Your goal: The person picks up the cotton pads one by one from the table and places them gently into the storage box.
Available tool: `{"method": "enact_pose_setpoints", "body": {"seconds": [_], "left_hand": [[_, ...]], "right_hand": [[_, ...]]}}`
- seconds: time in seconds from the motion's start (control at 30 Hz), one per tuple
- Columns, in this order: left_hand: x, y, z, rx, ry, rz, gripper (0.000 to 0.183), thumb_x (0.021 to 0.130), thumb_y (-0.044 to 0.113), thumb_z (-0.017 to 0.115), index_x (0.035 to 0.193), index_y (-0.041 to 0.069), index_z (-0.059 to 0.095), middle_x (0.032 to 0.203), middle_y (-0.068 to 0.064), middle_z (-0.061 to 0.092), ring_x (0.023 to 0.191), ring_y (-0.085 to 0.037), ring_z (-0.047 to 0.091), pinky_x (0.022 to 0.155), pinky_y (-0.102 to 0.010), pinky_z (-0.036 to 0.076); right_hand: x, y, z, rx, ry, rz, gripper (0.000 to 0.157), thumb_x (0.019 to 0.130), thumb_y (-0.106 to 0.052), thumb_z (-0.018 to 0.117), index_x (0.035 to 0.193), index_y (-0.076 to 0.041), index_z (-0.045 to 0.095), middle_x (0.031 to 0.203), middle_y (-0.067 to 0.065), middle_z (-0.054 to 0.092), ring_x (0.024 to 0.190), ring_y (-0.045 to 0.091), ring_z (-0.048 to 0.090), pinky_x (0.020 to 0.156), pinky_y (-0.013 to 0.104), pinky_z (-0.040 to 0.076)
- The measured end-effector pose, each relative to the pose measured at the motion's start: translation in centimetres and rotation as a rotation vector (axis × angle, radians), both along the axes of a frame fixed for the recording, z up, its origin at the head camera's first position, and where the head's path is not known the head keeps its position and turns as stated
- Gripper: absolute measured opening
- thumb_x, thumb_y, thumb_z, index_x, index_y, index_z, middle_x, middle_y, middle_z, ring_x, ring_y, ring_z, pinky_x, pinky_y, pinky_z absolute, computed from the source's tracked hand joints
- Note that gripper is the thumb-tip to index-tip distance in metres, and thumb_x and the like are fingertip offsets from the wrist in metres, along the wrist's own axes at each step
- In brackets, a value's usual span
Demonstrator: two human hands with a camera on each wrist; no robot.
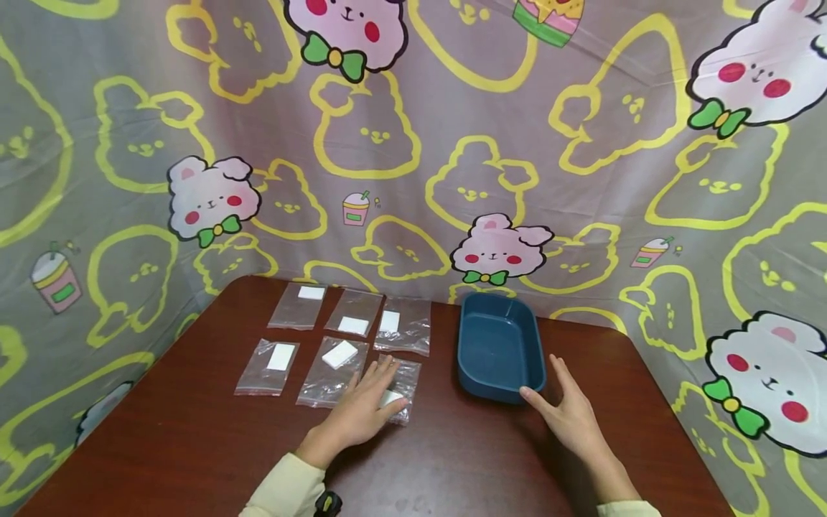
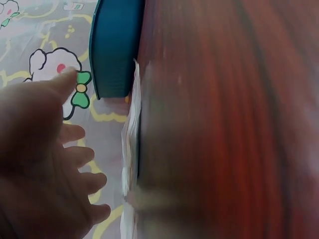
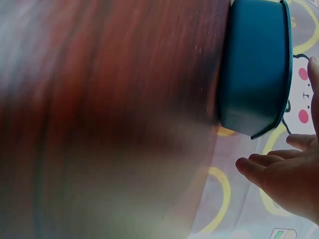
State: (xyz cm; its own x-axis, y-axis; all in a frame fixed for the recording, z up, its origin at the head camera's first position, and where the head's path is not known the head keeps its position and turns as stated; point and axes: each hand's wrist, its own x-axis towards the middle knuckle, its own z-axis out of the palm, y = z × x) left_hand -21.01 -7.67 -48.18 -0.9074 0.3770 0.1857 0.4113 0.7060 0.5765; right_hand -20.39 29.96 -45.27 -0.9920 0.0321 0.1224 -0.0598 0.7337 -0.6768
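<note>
My left hand (image 1: 362, 413) is over the nearest right clear zip bag (image 1: 408, 373), covering part of it and of the white rectangular piece inside. In the left wrist view this hand (image 2: 35, 169) is raised off the tabletop with its fingers extended, holding nothing. At the front right corner of the blue plastic tray (image 1: 494, 392) is my right hand (image 1: 571, 424), thumb and fingers spread apart. The right wrist view has that hand (image 3: 291, 174) beside the tray's wall (image 3: 254, 64), its fingers not gripping it. No contents show in the tray.
More clear bags, each with a white piece, lie flat in two rows on the left, such as one bag (image 1: 261, 370) at front and one (image 1: 291, 309) at back. The brown table (image 1: 465, 467) meets a patterned cloth (image 1: 400, 194) behind and at the sides.
</note>
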Motion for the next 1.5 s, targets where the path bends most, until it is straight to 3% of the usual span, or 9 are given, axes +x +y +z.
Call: {"method": "enact_pose_setpoints", "body": {"seconds": [0.37, 0.7, 1.03, 1.5], "left_hand": [[-0.7, 1.7, -0.3, -0.023, -0.029, -0.020, 0.075, 0.095, 0.037, 0.069, 0.153, 0.001, 0.038, 0.160, -0.023, 0.029, 0.147, -0.048, 0.020, 0.114, -0.067, 0.013], [-0.9, 2.3, -0.6, -0.068, -0.010, -0.037, 0.068, 0.093, 0.030, 0.071, 0.148, -0.001, 0.046, 0.156, -0.025, 0.035, 0.144, -0.048, 0.027, 0.115, -0.063, 0.020], [-0.8, 2.3, -1.0, -0.123, 0.011, -0.039, 0.060, 0.094, 0.026, 0.070, 0.144, -0.003, 0.051, 0.153, -0.024, 0.042, 0.143, -0.045, 0.033, 0.116, -0.058, 0.024], [-1.0, 1.9, -1.6, -0.092, 0.018, -0.014, 0.052, 0.096, 0.022, 0.067, 0.141, -0.002, 0.055, 0.150, -0.022, 0.046, 0.143, -0.043, 0.034, 0.116, -0.056, 0.025]], "right_hand": [[-1.1, -1.6, -0.1, -0.088, -0.004, 0.008, 0.101, 0.090, -0.051, 0.072, 0.161, -0.007, 0.016, 0.167, 0.020, 0.003, 0.149, 0.046, 0.015, 0.113, 0.064, 0.022], [-1.9, -2.4, -0.7, -0.067, -0.055, -0.005, 0.109, 0.087, -0.055, 0.073, 0.162, -0.009, 0.010, 0.167, 0.019, -0.004, 0.150, 0.047, 0.008, 0.113, 0.068, 0.015], [-2.1, -2.6, -0.8, -0.052, -0.068, -0.010, 0.116, 0.086, -0.056, 0.074, 0.161, -0.003, 0.003, 0.166, 0.020, -0.006, 0.149, 0.048, 0.008, 0.114, 0.066, 0.016], [-2.4, -2.9, -0.9, -0.019, -0.092, -0.002, 0.119, 0.086, -0.059, 0.072, 0.158, 0.004, 0.002, 0.166, 0.019, -0.010, 0.151, 0.043, 0.004, 0.117, 0.061, 0.014]]}}
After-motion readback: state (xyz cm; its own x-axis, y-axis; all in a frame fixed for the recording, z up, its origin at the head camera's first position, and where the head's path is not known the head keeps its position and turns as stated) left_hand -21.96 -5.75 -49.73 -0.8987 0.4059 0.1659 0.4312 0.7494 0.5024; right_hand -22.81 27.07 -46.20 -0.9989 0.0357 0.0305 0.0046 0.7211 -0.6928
